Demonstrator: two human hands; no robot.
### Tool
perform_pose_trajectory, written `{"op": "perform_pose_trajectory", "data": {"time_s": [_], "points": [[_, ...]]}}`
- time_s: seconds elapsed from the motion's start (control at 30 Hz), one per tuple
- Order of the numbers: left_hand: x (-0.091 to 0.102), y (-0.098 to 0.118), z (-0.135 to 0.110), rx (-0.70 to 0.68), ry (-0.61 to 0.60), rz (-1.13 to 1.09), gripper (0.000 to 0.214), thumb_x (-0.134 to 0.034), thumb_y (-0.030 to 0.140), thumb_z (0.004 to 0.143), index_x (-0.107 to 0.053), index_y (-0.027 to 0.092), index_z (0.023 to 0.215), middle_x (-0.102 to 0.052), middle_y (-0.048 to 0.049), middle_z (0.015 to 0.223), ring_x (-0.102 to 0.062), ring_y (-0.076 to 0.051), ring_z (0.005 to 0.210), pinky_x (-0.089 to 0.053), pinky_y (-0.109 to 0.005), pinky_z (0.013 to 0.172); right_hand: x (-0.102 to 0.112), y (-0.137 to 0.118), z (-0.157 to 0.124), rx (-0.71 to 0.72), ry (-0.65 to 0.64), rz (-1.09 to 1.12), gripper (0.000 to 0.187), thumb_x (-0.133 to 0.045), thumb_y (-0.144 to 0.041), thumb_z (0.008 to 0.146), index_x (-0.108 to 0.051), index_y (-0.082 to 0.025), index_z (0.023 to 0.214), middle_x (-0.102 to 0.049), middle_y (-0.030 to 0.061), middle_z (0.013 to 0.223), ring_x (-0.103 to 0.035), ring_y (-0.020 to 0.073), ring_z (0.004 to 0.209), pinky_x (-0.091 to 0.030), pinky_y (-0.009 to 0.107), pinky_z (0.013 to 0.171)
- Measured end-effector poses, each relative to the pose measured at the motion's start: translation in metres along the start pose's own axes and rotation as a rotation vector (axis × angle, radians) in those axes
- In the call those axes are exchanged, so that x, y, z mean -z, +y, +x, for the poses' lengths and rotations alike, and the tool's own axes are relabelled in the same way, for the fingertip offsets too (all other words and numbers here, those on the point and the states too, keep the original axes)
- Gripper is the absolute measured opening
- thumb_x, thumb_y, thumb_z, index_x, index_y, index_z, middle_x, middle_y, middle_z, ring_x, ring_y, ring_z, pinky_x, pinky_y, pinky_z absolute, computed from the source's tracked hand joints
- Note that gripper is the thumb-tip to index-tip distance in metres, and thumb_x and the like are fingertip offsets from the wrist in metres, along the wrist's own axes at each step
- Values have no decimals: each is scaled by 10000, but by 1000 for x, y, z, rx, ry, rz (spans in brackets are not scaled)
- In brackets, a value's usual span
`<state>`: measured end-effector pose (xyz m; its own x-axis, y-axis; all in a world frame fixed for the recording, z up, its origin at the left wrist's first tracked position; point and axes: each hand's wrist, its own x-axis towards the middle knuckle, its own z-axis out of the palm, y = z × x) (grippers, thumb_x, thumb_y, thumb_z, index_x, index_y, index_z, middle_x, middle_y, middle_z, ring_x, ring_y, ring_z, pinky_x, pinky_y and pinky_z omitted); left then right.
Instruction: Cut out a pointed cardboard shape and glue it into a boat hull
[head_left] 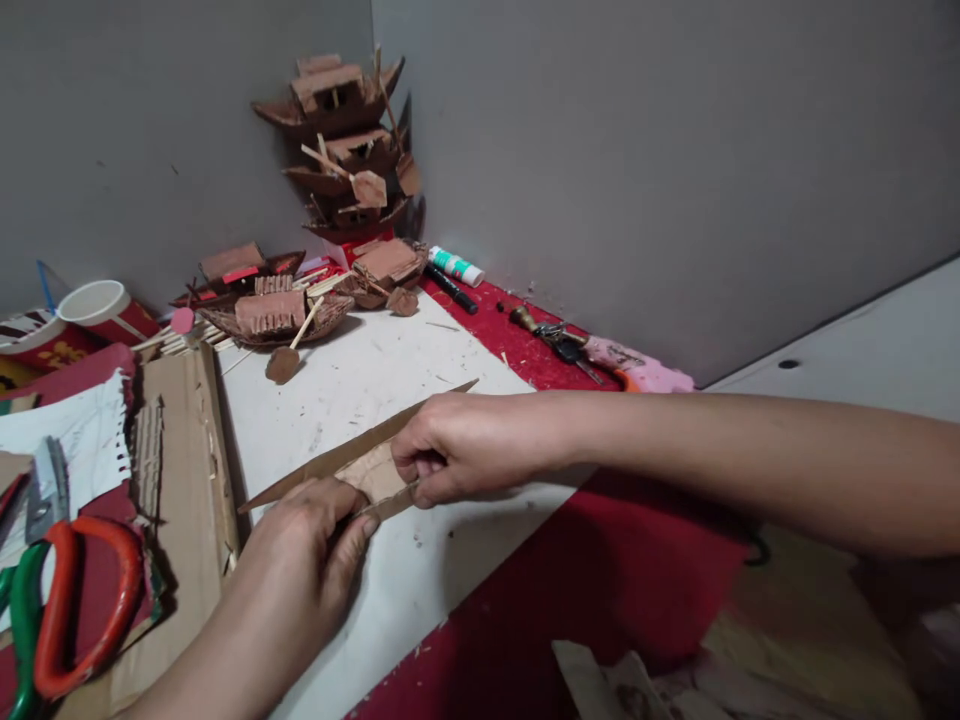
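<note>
A person's bare left hand (311,535) and bare right hand (469,450) were clamped on the near wall of a long, narrow, tan cardboard hull (358,446), which lay on a flat white work sheet (285,420) with its pointed tips toward 8 and 2 o'clock. The left thumb pressed outside that wall at the hull's 6 o'clock, its fingers curled over the edge; the right hand pinched the same wall at 4 o'clock. Between the walls sat a pale tan inner panel (379,472); the fingers hid whether its near edge was joined. Good work here appeared to call for light, matched pressure from both pinches, with the two grips close together so the thin cardboard would not crease, and for the far wall to stay upright along its length. Toward 11 o'clock stood a finished-looking model boat with a ribbed, reddish-brown cardboard roof (271,312), a handy guide to an even curve. Steel scissors with a looped red-orange handle (129,570) lay toward 8 o'clock, beyond the left wrist.
</note>
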<state>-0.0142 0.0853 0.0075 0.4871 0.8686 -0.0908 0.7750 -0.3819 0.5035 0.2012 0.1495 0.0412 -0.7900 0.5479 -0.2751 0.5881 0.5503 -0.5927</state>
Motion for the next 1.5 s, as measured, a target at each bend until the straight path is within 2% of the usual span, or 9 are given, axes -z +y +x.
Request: {"op": "perform_pose_trajectory", "data": {"time_s": [0.2,0.5,0.77,0.83,1.0,1.07,1.2,1.3,1.5], "points": [[-12,-3,-9,-137,138,136,211,-421,229,931,-562,201,778,-596,-30,744,-561,-198,710,-417,-325,634,-8,21,-15,171,102,-60,90,-623,-119,836,-708,-147,848,-674,29,805,-571,123,741,-391,225,680],[-9,-2,-7,-164,99,187,200,-413,235,940,-559,203,808,-597,-41,774,-575,-206,747,-439,-337,655,-1,21,-1,50,24,-66,115,-668,-227,823,-744,-170,889,-702,28,790,-554,118,674,-369,222,612],[-14,-9,-16,-193,185,280,150,-431,194,932,-561,198,858,-581,-41,798,-552,-216,742,-433,-364,660,-12,27,-6,89,156,-116,115,-663,-259,833,-728,-174,877,-693,34,814,-595,146,744,-426,248,676],[-15,-11,-19,-225,265,326,121,-452,162,915,-564,190,880,-566,-41,786,-530,-217,725,-420,-361,646,-12,25,-10,170,273,-182,144,-663,-276,834,-714,-162,906,-685,61,853,-606,178,799,-450,293,728],[-12,-13,-22,-264,532,416,124,-499,80,872,-557,161,947,-581,-67,840,-532,-213,767,-426,-333,664,-21,1,-40,405,1042,-121,188,-587,-150,861,-653,-203,1028,-657,98,964,-600,209,936,-478,382,842],[-11,-13,-23,-269,601,430,172,-506,54,859,-558,153,989,-600,-76,880,-550,-205,797,-448,-316,694,-34,-9,-52,457,1213,38,210,-586,-98,842,-646,-237,987,-653,53,876,-611,185,860,-492,359,799],[-11,-13,-25,-323,694,495,302,-468,35,841,-555,121,1118,-647,-106,941,-609,-212,844,-506,-321,754,-58,-24,-42,-26,871,740,265,-580,-353,884,-624,-191,1089,-675,103,1014,-639,205,926,-516,369,813],[-14,-9,-26,-460,756,523,408,-406,12,824,-547,105,1195,-688,-140,986,-661,-224,876,-544,-309,754,-63,-34,-12,-88,709,1168,427,-556,-487,862,-546,-202,1179,-630,105,1142,-633,204,970,-538,326,742],[-13,13,-40,-558,801,85,360,-529,110,864,-571,202,1209,-728,-97,1026,-692,-192,941,-549,-263,844,-51,-37,32,-128,859,1101,332,-436,-244,771,-512,-203,1091,-633,10,775,-594,166,595,-480,271,482]]}}
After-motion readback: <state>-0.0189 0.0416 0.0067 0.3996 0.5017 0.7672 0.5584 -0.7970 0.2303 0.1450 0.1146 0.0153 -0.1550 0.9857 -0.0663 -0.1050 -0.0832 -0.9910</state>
